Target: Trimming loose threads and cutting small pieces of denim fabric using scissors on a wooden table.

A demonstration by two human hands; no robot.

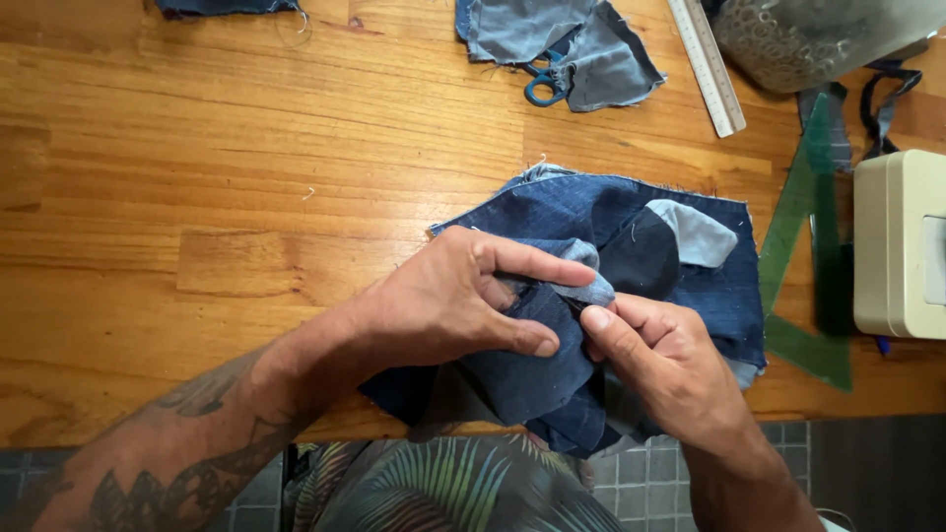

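Note:
A stack of dark blue denim pieces (pixel 601 212) lies at the near edge of the wooden table (pixel 246 197), partly hanging over it. My left hand (pixel 453 300) pinches a folded strip of lighter denim (pixel 591 288) between thumb and forefinger. My right hand (pixel 655 360) meets it from the right, its thumb and fingertips pressed on the same fold. A pale grey-blue patch (pixel 698 234) and a dark rounded patch (pixel 641 258) rest on top of the stack, just beyond my fingers.
Blue-handled scissors (pixel 544 87) lie half under light denim scraps (pixel 562 39) at the back. A metal ruler (pixel 708 64), a clear plastic container (pixel 818 39), a green transparent set square (pixel 803 256) and a cream box (pixel 902 246) stand to the right. Another denim scrap (pixel 227 6) is at the far left.

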